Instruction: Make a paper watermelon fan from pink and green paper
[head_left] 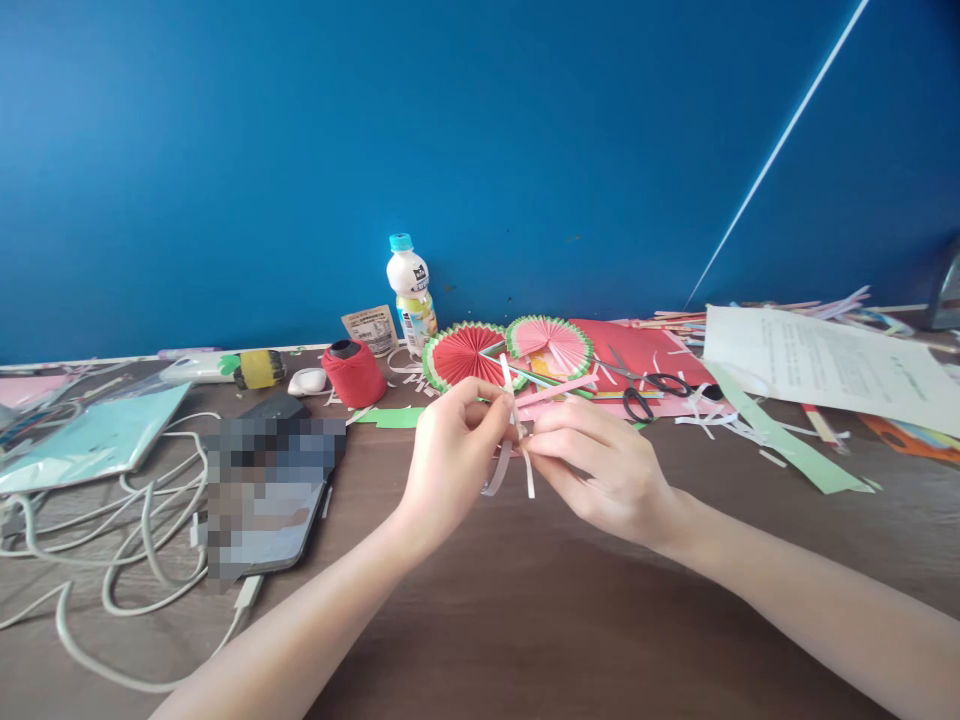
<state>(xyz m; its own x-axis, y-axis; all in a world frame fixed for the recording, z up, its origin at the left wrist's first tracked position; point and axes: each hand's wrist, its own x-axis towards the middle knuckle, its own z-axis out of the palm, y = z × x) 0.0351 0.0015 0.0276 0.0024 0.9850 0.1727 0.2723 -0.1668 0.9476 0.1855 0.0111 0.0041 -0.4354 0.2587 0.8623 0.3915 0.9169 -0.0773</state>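
Note:
My left hand [459,455] is closed in a pinch, with a narrow white paper strip [530,472] between its fingers. One end of that strip stands up above the fingertips and another part hangs below. Close beside it, my right hand [604,465] pinches the same strips from the right, its fingertips nearly meeting the left ones. A pale loop of strip [496,474] curls beneath the left fingers. A pink paper strip [559,388] slants up behind the right hand. Fingers hide where the strips cross.
Behind my hands lie a red pleated paper fan [469,358], a pink pleated fan [551,345] and black scissors [651,383]. A bottle [412,295] and red thread spool [354,375] stand left of them. A phone [277,500], cables [150,520] and a printed sheet [817,365] flank the area.

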